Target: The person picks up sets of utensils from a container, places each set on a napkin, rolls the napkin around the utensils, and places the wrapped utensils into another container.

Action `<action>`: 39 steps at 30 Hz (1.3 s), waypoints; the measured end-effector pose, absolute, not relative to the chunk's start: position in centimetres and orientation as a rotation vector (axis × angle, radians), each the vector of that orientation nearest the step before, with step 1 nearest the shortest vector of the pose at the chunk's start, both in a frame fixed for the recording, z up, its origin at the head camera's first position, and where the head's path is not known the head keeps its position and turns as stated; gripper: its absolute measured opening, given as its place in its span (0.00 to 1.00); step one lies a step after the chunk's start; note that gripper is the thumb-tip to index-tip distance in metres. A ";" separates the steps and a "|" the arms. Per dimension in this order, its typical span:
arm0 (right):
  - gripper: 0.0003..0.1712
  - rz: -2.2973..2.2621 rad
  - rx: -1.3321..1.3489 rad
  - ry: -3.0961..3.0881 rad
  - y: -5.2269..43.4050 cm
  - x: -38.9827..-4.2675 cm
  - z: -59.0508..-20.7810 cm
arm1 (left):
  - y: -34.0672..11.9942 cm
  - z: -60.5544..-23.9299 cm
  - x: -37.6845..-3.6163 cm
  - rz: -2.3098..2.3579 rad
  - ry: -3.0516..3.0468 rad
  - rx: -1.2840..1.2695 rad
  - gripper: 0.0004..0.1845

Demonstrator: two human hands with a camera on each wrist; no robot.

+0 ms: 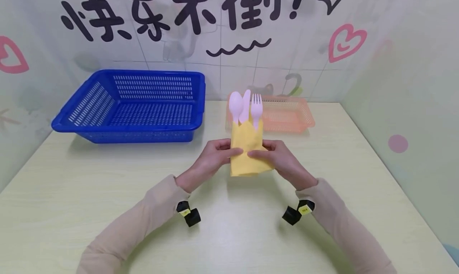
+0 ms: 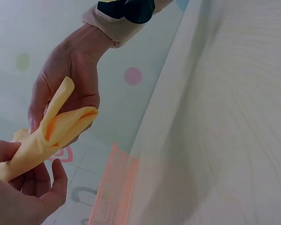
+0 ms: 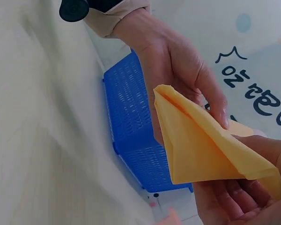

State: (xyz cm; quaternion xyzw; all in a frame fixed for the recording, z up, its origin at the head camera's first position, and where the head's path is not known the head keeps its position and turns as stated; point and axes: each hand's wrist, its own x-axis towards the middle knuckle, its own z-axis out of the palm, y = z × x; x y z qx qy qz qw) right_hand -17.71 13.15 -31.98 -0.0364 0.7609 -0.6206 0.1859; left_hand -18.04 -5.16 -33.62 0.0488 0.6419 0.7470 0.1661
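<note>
Both hands hold up a folded yellow napkin point(image 1: 247, 140) above the table. Out of its top edge stick a pink spoon point(image 1: 236, 103), a pink knife point(image 1: 245, 104) and a pink fork point(image 1: 256, 106); their lower parts are hidden inside the cloth. My left hand point(image 1: 215, 154) grips the left side, thumb on the front and fingers behind. On the other side my right hand point(image 1: 281, 158) pinches the cloth the same way, near a loose corner that sticks out. In the right wrist view the napkin's point(image 3: 206, 145) lower end shows open folds.
A large blue basket point(image 1: 150, 128) stands at the back left of the table point(image 1: 143, 210). Behind the cutlery, at the back right, sits a smaller orange basket point(image 1: 287, 114). Printed walls point(image 1: 279, 73) enclose the table at the back and sides.
</note>
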 end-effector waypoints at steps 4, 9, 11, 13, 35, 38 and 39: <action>0.21 -1.768 -0.137 2.167 13.0 -17.9 -31.3 | -4.8 -33.3 -18.1 2.141 1.744 0.203 0.17; 0.20 -1.796 -0.191 2.177 12.6 -18.2 -30.9 | -4.5 -33.2 -18.3 2.144 1.588 0.243 0.17; 0.20 -1.804 -0.208 2.206 12.5 -18.2 -30.8 | -4.4 -33.2 -18.3 2.155 1.555 0.237 0.18; 0.20 -1.794 -0.220 2.261 12.3 -18.2 -30.6 | -4.4 -33.2 -18.4 2.170 1.544 0.229 0.18; 0.18 -1.624 -0.270 2.308 13.2 -17.7 -29.4 | -4.8 -32.1 -18.9 2.321 1.640 0.170 0.17; 0.17 -1.677 -0.299 2.277 13.3 -17.7 -29.6 | -4.8 -32.2 -18.9 2.331 1.623 0.171 0.16; 0.17 -1.694 -0.311 2.274 13.3 -17.7 -29.6 | -4.8 -32.2 -18.9 2.335 1.614 0.176 0.16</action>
